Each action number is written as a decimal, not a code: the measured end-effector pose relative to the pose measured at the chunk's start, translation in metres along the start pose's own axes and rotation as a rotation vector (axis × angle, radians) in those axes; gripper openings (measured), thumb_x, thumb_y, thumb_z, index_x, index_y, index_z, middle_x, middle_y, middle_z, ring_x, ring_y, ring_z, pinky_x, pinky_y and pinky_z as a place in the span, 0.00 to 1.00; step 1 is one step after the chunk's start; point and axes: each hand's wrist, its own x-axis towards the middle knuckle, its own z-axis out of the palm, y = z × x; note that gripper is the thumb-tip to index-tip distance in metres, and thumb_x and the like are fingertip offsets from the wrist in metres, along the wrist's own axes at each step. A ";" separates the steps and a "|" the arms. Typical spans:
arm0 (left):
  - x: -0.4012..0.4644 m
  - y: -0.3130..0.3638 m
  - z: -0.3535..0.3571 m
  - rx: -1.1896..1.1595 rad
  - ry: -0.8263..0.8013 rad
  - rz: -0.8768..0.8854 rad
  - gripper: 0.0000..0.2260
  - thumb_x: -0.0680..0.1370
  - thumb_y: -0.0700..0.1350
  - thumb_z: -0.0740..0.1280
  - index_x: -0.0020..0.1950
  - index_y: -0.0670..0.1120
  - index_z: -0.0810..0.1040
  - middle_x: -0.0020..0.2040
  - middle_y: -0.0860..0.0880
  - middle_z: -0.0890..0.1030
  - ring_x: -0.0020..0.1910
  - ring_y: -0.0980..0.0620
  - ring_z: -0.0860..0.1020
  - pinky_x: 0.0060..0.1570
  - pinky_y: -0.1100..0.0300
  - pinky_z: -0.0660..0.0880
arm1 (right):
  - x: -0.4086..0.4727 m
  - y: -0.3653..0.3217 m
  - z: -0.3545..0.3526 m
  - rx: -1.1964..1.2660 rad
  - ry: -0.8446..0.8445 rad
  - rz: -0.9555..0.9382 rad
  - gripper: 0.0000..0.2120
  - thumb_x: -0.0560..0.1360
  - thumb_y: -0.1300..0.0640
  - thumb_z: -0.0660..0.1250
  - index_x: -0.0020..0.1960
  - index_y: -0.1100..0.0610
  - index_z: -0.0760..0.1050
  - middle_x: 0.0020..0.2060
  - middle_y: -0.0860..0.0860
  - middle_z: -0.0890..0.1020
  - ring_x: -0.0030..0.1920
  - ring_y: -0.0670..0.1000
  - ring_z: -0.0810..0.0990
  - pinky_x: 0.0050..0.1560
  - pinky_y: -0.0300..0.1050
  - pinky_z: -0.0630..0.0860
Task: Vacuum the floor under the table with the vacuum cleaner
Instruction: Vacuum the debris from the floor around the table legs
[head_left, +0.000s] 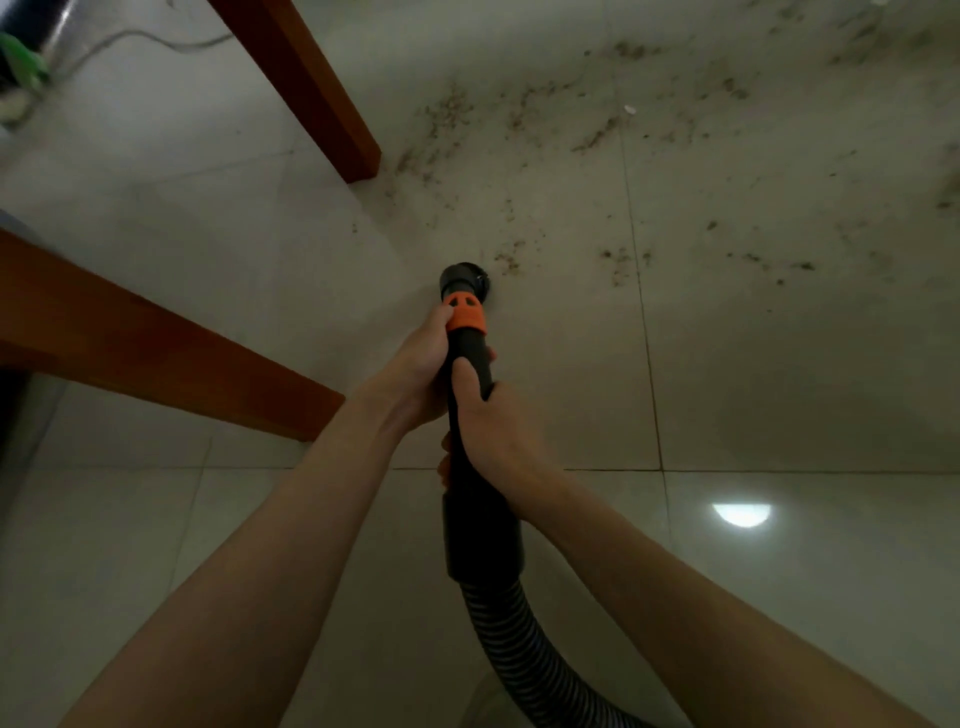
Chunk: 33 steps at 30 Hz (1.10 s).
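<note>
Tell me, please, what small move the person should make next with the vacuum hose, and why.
Probably push the nozzle slightly forward and right. Both the left hand and the right hand grip the hose handle, the nozzle is low by the tile floor, and the nearest debris lies just beyond its mouth.

ribbed hose (524, 660) cut off at bottom edge, both wooden table legs (306, 88) cropped, green object (23, 60) blurred

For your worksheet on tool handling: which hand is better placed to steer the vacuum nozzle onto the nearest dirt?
Left. The left hand grips nearest the nozzle; the right hand holds farther back.
</note>
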 end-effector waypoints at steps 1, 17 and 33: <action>0.003 0.002 0.001 0.016 0.001 -0.004 0.18 0.82 0.54 0.51 0.52 0.40 0.70 0.36 0.43 0.75 0.30 0.50 0.73 0.25 0.63 0.72 | 0.001 -0.002 -0.002 -0.015 -0.001 -0.013 0.20 0.81 0.43 0.53 0.48 0.61 0.69 0.30 0.53 0.75 0.23 0.49 0.75 0.27 0.41 0.75; 0.052 0.075 0.032 0.287 0.108 -0.007 0.23 0.82 0.57 0.52 0.47 0.39 0.73 0.35 0.44 0.76 0.29 0.51 0.74 0.29 0.61 0.72 | 0.070 -0.062 -0.013 0.108 -0.009 -0.062 0.20 0.82 0.46 0.52 0.56 0.63 0.69 0.36 0.57 0.77 0.26 0.53 0.77 0.30 0.44 0.77; 0.026 0.035 0.021 0.278 0.071 -0.056 0.23 0.82 0.58 0.51 0.52 0.39 0.72 0.38 0.43 0.76 0.34 0.49 0.74 0.36 0.57 0.72 | 0.032 -0.025 -0.010 0.100 -0.013 -0.023 0.24 0.82 0.43 0.50 0.57 0.64 0.70 0.34 0.55 0.76 0.23 0.49 0.76 0.25 0.38 0.74</action>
